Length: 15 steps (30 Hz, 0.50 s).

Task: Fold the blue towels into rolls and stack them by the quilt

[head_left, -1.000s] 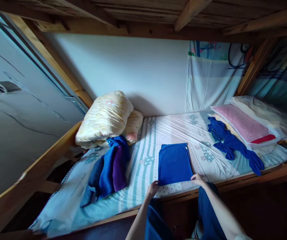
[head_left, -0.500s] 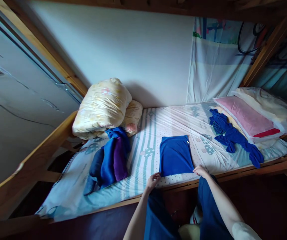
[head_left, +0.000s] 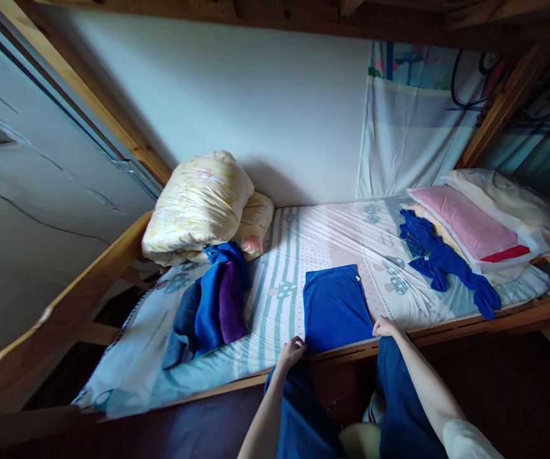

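On the lower bunk's patterned sheet [head_left: 323, 233], a folded blue garment [head_left: 338, 309] lies at the front edge. The person's left hand [head_left: 291, 352] pinches its seven o'clock corner; the right hand [head_left: 386, 327] pinches the four o'clock one. From there, folded blue-and-purple clothes [head_left: 208, 312] lie at nine, a bundled yellow quilt [head_left: 201, 207] at ten, a crumpled blue garment [head_left: 440, 261] at two.
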Each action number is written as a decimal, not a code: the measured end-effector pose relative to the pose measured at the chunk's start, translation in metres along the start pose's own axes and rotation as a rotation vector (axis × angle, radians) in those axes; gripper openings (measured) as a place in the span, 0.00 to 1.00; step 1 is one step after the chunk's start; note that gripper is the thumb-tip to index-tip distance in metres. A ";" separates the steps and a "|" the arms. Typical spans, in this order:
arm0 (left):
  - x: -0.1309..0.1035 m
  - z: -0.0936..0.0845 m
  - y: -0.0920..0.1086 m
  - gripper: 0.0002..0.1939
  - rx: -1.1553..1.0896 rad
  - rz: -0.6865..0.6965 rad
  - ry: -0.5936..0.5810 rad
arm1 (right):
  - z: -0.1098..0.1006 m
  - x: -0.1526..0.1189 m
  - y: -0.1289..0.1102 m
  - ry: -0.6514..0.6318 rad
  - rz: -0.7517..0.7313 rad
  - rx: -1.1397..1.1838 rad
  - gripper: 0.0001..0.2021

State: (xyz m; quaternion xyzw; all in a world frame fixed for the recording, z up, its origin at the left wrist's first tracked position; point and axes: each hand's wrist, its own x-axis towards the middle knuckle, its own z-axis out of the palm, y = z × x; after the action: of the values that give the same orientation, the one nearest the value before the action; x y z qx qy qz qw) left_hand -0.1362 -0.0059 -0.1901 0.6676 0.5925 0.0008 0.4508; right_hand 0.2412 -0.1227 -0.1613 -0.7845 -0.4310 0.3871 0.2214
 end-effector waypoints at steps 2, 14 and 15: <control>0.002 0.001 0.002 0.05 0.005 0.010 0.033 | -0.002 0.002 0.000 -0.068 0.009 -0.002 0.06; 0.045 -0.005 0.009 0.18 0.373 -0.035 0.373 | 0.013 0.034 0.009 -0.059 -0.042 0.283 0.15; 0.049 -0.003 0.008 0.18 0.367 -0.041 0.394 | 0.015 0.040 0.011 -0.036 -0.061 0.271 0.15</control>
State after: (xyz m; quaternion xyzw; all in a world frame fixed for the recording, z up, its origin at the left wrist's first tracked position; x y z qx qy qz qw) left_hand -0.1166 0.0352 -0.2096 0.7129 0.6727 0.0141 0.1979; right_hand 0.2478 -0.0947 -0.1951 -0.7269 -0.4023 0.4490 0.3289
